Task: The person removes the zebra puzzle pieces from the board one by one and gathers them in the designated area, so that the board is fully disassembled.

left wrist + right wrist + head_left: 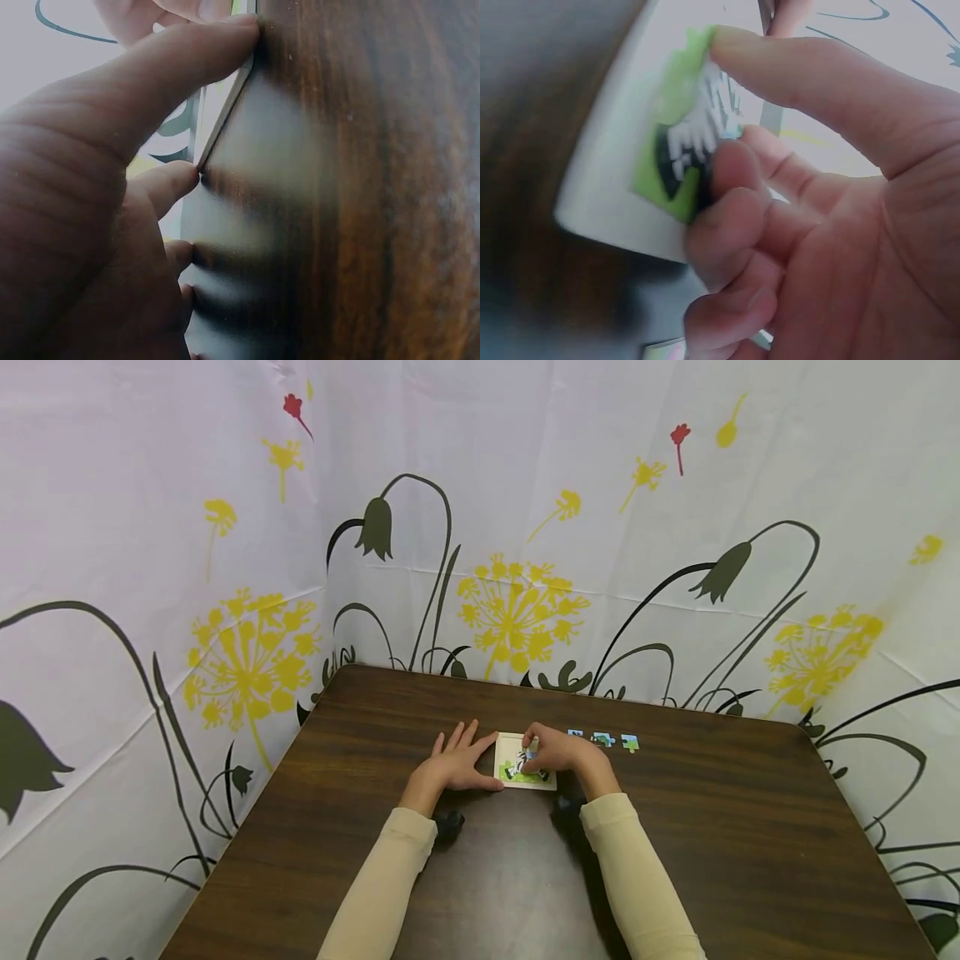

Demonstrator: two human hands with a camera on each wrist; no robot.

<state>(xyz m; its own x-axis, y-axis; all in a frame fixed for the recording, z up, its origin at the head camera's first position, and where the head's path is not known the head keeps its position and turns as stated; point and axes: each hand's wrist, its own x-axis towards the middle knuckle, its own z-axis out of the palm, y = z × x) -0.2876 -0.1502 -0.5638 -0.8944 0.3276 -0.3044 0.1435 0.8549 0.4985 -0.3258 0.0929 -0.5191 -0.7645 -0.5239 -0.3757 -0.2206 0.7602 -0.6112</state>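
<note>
A small, pale square puzzle tray (pixel 507 747) lies on the table, with green, white and black zebra-patterned puzzle pieces (pixel 679 150) in its lower part. Spread at the tray's left side, my left hand (pixel 453 766) has its thumb (pixel 217 45) on the near corner and its index finger at the far corner. Over the tray, my right hand (pixel 558 750) pinches a zebra-patterned puzzle piece (pixel 718 97) between thumb and fingers. Its other fingers are curled, and they hide part of the tray.
Three loose puzzle pieces lie beyond the right hand: one (pixel 575 733) partly behind it, a blue-green one (pixel 603 739) and another (pixel 630 743) farther right. The dark wooden table (pixel 750 843) meets a white flower-printed curtain (pixel 480 527) at its back and sides.
</note>
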